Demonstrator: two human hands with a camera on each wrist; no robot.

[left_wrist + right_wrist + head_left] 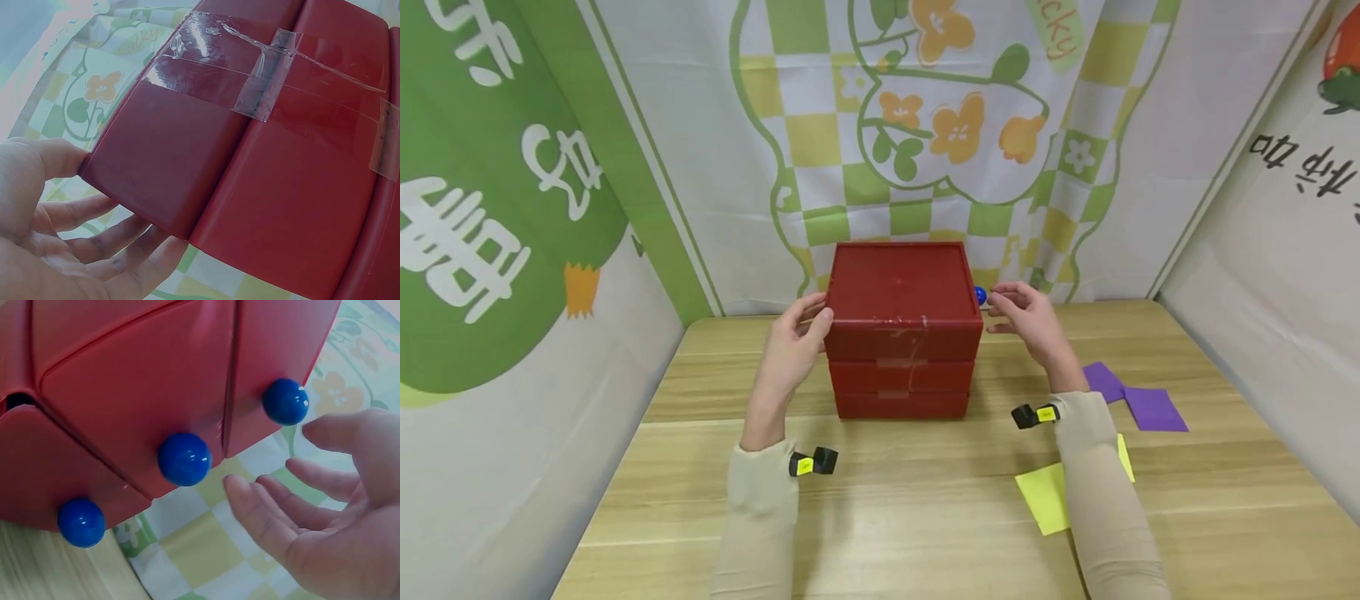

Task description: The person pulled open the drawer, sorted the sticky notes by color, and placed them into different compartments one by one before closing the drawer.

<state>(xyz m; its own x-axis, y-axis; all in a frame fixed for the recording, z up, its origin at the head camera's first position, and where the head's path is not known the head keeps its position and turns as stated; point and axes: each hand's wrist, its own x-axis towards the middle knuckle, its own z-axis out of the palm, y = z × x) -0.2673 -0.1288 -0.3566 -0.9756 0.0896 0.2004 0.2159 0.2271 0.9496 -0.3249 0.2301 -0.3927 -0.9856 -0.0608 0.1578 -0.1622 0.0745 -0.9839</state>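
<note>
A red three-tier drawer box (898,283) stands on the table, with clear tape (265,75) across the side facing me. My left hand (786,354) touches its left side, the thumb at the upper corner and the fingers spread along the side. Round blue knobs stick out of the right side: a top knob (285,401), a middle knob (184,459) and a bottom knob (81,522). Close to the top knob is my right hand (1030,323), fingers loosely bent and holding nothing. In the right wrist view a small gap shows between its thumb and that knob.
Purple paper pieces (1156,409) lie on the wooden table (917,517) at the right. Nearer me, yellow paper (1043,498) is partly under the right sleeve. A patterned cloth (820,142) hangs behind the box, and printed cloth walls flank the table.
</note>
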